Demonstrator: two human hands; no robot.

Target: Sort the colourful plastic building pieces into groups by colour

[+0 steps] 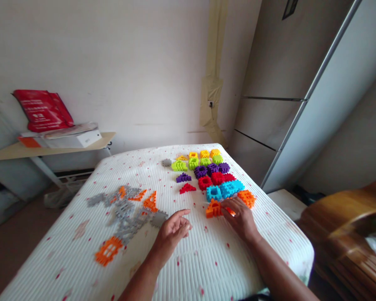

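On the right of the cloth, my right hand point(242, 218) has its fingers closed on an orange building block point(230, 210), which they partly cover. Touching or close beside it is an orange triangular block point(213, 208), and another orange block point(247, 199) lies behind the hand. My left hand point(174, 228) is raised over the middle of the cloth, palm turned inward, fingers loosely bent and apart, with nothing in it. To its left lies a loose pile of grey blocks point(125, 211) mixed with orange ones, including an orange window-shaped block point(108, 251).
Blue point(232, 189), red point(217, 178), purple point(212, 169), green point(205, 161) and yellow blocks point(204, 154) form colour rows behind my right hand. The patterned white cloth point(181, 276) covers the table. A fridge point(269, 83) stands right; a side shelf point(103, 140) holds a red bag point(42, 110).
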